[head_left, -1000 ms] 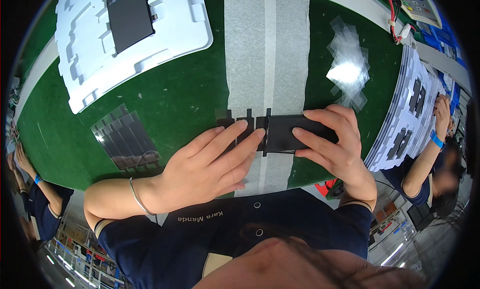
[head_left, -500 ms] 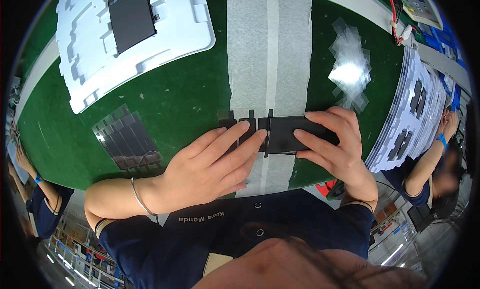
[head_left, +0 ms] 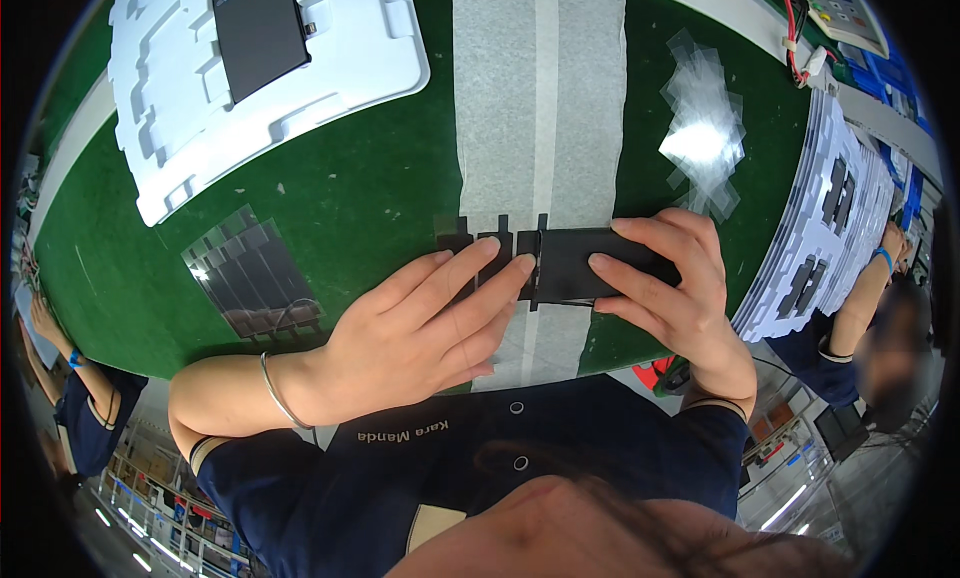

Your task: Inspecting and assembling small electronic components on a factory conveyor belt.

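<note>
A flat black battery pack (head_left: 568, 263) lies across the pale strip on the table in front of me. My right hand (head_left: 678, 283) grips its right end, thumb on the near side and fingers over the top. Along the pack's left end runs a narrow black strip (head_left: 541, 240) with tabs sticking out. My left hand (head_left: 430, 318) lies with fingers stretched out; one fingertip presses at this strip. Another of its fingertips rests on the black tabbed strips (head_left: 490, 246) just left of the pack. The left thumb's contact is hidden.
A white moulded tray (head_left: 350, 73) holds another black battery pack (head_left: 260, 40) at the far left. A sheet of dark strips on clear film (head_left: 255, 278) lies left. Clear film pieces (head_left: 700, 128) are heaped right, near stacked white trays (head_left: 800, 238). Co-workers' arms (head_left: 865, 288) show at both sides.
The view has shifted very slightly. Both hands keep their places on the battery pack and strips; the co-worker's arm at the right has moved a little.
</note>
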The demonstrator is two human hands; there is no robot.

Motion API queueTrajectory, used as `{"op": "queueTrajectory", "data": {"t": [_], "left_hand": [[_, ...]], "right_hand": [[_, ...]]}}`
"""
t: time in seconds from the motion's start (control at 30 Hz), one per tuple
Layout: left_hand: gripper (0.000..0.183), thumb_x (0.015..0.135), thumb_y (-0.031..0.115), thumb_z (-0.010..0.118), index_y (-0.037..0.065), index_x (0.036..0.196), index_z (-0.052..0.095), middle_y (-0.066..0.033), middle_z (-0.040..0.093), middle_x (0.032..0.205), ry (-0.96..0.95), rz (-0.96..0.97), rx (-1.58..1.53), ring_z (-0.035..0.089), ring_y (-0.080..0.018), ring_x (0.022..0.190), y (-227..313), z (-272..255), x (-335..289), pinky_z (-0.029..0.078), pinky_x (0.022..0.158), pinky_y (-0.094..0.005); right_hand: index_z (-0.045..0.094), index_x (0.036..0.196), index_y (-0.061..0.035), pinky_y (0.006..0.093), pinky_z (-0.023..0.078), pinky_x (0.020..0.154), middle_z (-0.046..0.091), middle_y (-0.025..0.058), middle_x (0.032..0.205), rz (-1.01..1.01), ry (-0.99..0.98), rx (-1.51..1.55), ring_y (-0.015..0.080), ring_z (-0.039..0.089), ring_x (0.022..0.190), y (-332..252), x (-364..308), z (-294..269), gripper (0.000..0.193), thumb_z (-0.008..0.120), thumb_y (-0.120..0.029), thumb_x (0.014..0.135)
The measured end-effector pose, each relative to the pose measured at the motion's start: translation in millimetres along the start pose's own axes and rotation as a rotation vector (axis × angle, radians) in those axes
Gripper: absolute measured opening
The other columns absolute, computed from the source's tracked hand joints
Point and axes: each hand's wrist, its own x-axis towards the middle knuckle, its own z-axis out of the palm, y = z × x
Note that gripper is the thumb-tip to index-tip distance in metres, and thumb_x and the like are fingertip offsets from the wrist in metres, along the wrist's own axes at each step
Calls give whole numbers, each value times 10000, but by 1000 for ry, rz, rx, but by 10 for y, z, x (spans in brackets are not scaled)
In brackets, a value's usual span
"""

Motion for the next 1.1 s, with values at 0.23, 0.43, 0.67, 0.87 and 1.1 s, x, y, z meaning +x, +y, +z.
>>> {"op": "queueTrajectory", "data": {"t": [0.23, 0.43, 0.67, 0.87, 1.1], "left_hand": [[466, 769, 418, 512, 61, 1060, 581, -64, 506, 1223, -10, -8, -7, 454, -267, 1122, -4, -25, 6, 411, 848, -348], [477, 784, 424, 500, 71, 1097, 572, -60, 507, 1222, -9, -26, -9, 455, -263, 1123, 7, -4, 6, 407, 849, -348], [487, 779, 426, 506, 65, 1099, 571, -67, 505, 1222, -1, -29, -7, 456, -268, 1123, 19, -12, -4, 406, 844, -357], [498, 769, 426, 512, 62, 1103, 567, -69, 501, 1227, -10, -15, -6, 456, -270, 1123, 1, -11, 3, 405, 842, -357], [495, 766, 430, 509, 70, 1100, 571, -67, 499, 1229, -10, -14, 9, 456, -269, 1122, 18, -8, -10, 404, 849, -357]], "right_hand": [[673, 947, -113, 331, 450, 690, 559, 93, 1041, 0, 3, -1, 259, 486, 860, 1, -1, 2, 429, 728, -197, 530], [671, 949, -113, 330, 450, 681, 559, 91, 1041, -11, 17, -5, 258, 486, 853, 3, -1, 8, 419, 726, -203, 544], [671, 947, -112, 332, 452, 678, 562, 92, 1034, -15, 27, -8, 258, 488, 851, -5, -4, 15, 415, 726, -207, 547], [675, 941, -112, 334, 454, 686, 562, 91, 1034, -9, 24, -13, 262, 489, 857, 2, -7, 12, 417, 727, -214, 540], [679, 930, -112, 346, 450, 703, 555, 90, 1048, -4, 17, -19, 273, 485, 876, -17, -20, 20, 414, 719, -241, 539]]}}
